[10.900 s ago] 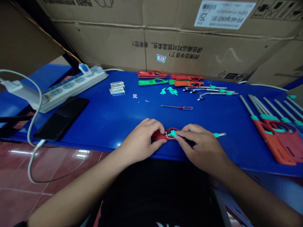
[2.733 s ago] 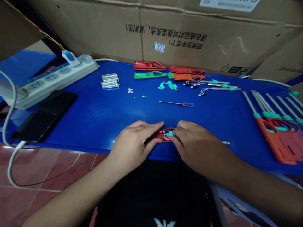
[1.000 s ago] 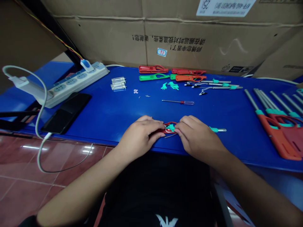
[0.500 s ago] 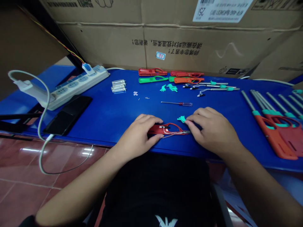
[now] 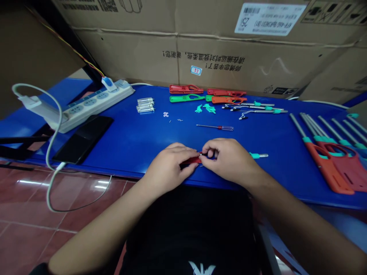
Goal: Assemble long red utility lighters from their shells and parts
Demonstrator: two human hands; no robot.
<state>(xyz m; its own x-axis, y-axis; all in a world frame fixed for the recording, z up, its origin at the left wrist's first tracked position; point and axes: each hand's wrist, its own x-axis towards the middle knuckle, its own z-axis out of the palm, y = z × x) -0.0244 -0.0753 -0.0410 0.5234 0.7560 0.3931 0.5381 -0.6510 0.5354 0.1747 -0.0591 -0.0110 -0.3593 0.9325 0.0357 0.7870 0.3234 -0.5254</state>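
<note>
The left hand [image 5: 169, 164] is holding a red plastic lighter housing [image 5: 190, 160] down with curled fingers near the front edge of the blue tabletop [image 5: 120, 152]. The right hand [image 5: 229, 158] is pinching the housing's middle, hiding its interior, while a teal-collared metal tube [image 5: 258, 155] is extending rightward.

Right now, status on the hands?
Left hand and right hand both on red lighter handle. Teal-collared wand out past right hand. Screwdriver farther up, untouched.

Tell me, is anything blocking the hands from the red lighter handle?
No, nothing visible is in the way. The left hand and the right hand are both right on the red plastic lighter handle, with nothing between them and it.
</note>
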